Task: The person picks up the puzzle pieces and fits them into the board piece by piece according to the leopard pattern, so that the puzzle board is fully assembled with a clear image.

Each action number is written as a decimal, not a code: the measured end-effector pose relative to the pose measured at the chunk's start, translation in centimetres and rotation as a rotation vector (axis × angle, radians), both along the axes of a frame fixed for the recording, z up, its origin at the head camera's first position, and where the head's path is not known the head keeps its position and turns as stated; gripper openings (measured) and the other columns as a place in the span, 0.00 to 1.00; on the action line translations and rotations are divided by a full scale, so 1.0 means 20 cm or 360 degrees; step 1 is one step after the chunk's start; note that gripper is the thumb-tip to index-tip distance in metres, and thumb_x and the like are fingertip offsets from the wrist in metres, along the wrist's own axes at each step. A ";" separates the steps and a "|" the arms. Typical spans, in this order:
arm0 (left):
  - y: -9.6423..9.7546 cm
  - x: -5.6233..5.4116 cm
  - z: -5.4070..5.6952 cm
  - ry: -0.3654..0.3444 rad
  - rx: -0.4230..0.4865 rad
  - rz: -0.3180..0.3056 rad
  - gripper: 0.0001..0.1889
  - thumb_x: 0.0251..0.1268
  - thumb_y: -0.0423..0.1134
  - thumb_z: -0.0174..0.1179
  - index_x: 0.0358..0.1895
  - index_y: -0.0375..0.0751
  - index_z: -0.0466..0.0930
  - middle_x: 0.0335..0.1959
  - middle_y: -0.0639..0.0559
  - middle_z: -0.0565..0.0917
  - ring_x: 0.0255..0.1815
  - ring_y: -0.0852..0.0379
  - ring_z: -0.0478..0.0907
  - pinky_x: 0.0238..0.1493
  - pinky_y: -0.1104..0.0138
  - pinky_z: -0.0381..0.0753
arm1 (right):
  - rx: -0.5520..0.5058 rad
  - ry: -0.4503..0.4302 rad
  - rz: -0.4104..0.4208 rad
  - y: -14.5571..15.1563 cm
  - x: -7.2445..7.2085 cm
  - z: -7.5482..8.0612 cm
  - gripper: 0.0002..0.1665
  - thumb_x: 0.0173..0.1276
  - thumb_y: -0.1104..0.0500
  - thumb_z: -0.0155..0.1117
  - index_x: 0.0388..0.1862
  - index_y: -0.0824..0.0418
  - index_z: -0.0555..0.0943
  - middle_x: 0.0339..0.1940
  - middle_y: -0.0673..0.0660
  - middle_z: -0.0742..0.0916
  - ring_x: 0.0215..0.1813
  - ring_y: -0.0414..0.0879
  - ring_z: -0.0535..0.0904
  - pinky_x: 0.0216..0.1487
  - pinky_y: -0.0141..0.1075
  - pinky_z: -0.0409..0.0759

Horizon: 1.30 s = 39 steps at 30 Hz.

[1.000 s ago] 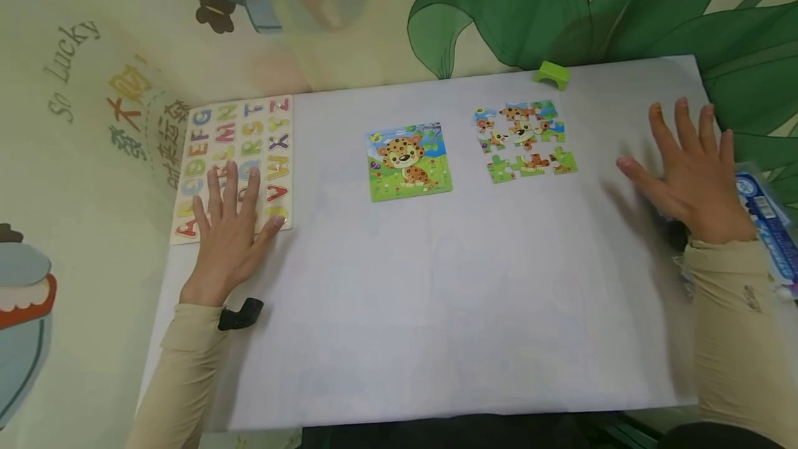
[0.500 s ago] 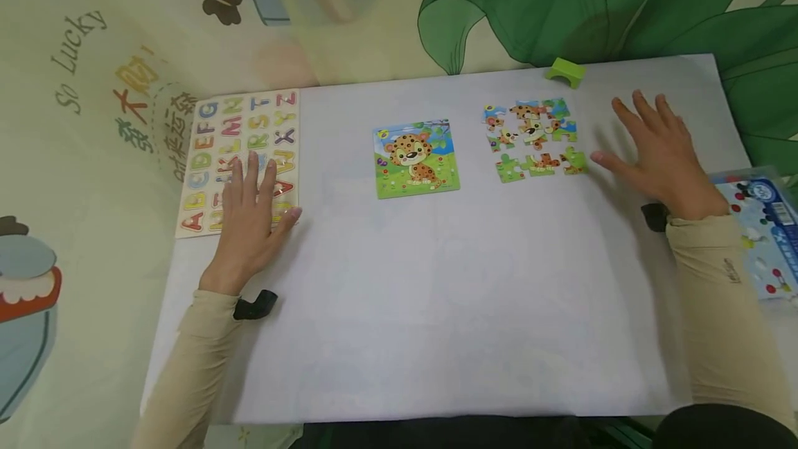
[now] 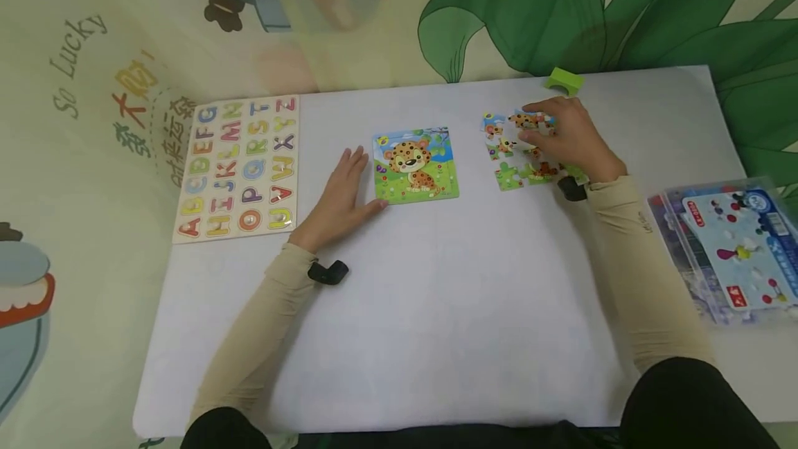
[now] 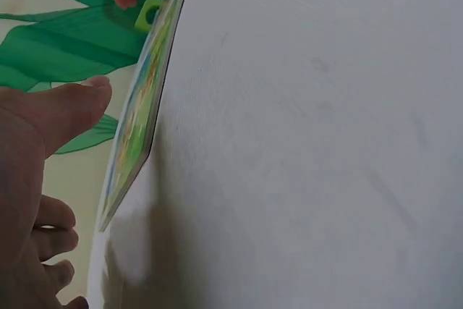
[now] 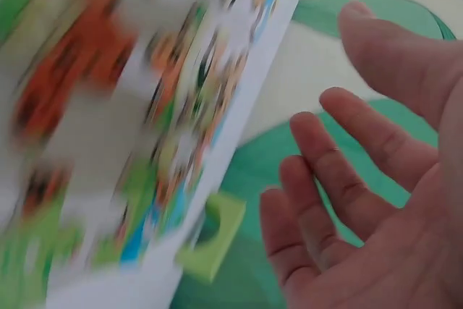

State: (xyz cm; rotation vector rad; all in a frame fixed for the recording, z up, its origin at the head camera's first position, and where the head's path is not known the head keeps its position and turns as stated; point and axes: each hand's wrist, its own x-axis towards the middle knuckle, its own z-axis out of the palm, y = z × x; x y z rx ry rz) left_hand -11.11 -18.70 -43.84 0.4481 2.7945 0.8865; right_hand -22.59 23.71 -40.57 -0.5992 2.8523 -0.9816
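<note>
A square leopard picture board lies mid-table. My left hand is at its left side, fingers extended, thumb tip by the lower left corner; the left wrist view shows a gap between thumb and board. To the right lie several loose jigsaw pieces with leopard and grass parts. Over their upper right part hovers my right hand, thumb and fingers apart. In the right wrist view that hand holds nothing, and the pieces are blurred. It hides some pieces from the head view.
An alphabet board with colored letters lies at the table's left. A green arch block stands at the back edge by the wall. Clear plastic boxes with a printed label sit at the right, beside my right forearm.
My left hand has moved right from the alphabet board to the leopard picture board. My right hand has come left from the right side to above the jigsaw pieces, uncovering the plastic boxes.
</note>
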 end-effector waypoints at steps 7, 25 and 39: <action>0.05 -0.10 -0.03 -0.0105 -0.0018 -0.0038 0.58 0.68 0.56 0.72 0.87 0.34 0.42 0.90 0.45 0.39 0.90 0.46 0.25 0.89 0.48 0.33 | 0.0042 -0.0117 0.0062 -0.15 -0.09 -0.06 0.30 0.72 0.61 0.73 0.68 0.77 0.78 0.62 0.78 0.84 0.65 0.71 0.75 0.79 0.62 0.59; 0.06 -0.16 -0.06 -0.0148 -0.0027 -0.0106 0.54 0.67 0.54 0.73 0.87 0.40 0.50 0.91 0.48 0.39 0.91 0.47 0.28 0.88 0.48 0.25 | 0.0129 -0.0203 0.0022 -0.23 -0.18 -0.09 0.26 0.74 0.58 0.72 0.63 0.73 0.82 0.58 0.75 0.83 0.59 0.67 0.73 0.71 0.58 0.64; 0.06 -0.16 -0.07 -0.0157 -0.0099 -0.0072 0.58 0.68 0.59 0.70 0.87 0.37 0.43 0.90 0.45 0.38 0.91 0.47 0.29 0.88 0.50 0.25 | 0.0132 -0.0337 0.0086 -0.26 -0.21 -0.10 0.28 0.79 0.60 0.66 0.70 0.70 0.71 0.59 0.74 0.79 0.57 0.66 0.77 0.63 0.59 0.75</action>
